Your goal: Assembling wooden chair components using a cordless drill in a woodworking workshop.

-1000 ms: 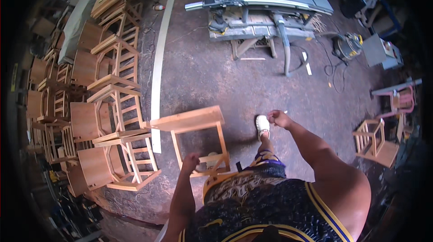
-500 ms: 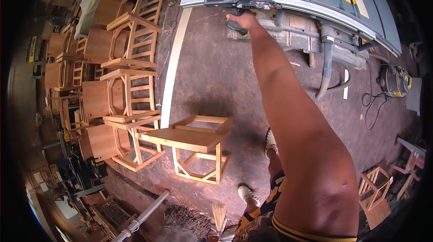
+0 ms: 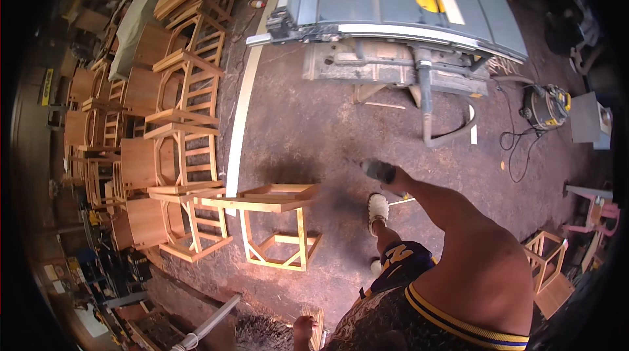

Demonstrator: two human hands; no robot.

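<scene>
On the dirt floor (image 3: 314,128), open ground between table saw (image 3: 400,17) and wooden stool frame (image 3: 275,223), right hand (image 3: 380,171) gripping a dark blurred object, left hand (image 3: 303,330) clasping a straw broom (image 3: 314,318).

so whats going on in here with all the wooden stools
A person stands on the dirt floor of a woodshop, over a wooden stool. Their right hand holds a small dark object out just right of the stool, too blurred to identify. Their left hand is low by a straw broom head. Finished stools are stacked to the left, and a table saw stands ahead with a shop vacuum beside it.
</scene>
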